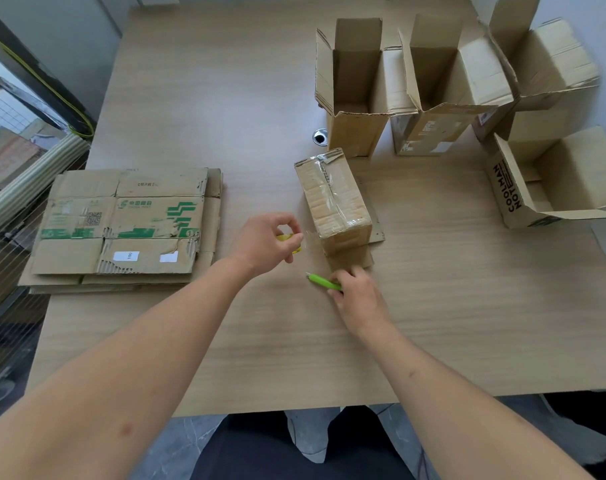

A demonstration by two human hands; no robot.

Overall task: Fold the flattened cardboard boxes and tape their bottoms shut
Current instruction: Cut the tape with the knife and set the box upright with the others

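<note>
Both hands worked at the near end of the box: our left hand [267, 241] was curled round a yellow tape roll [289, 240], with clear tape [311, 237] stretched from it to the box, and our right hand [358, 296] gripped a green cutter [324, 282], its tip pointing left just above the bench [225, 116]. We had the small box [336, 199] standing bottom-up in the middle, tape running along its seam and over the near edge. Its lower flaps splayed flat on the bench beneath it. To the left lay the stack of flattened boxes [121, 230], its left corner overhanging the bench edge. Between stack and box we had a bare strip, and wide bare wood toward us and behind. At the right rear stood the folded boxes [433, 91], flaps up and crowded together, one lying on its side by the right edge [554, 181]. A round grommet [320, 136] sat half hidden behind the nearest one. Most of the roll was covered by our fingers, and we could not tell whether the cutter's blade was out.
</note>
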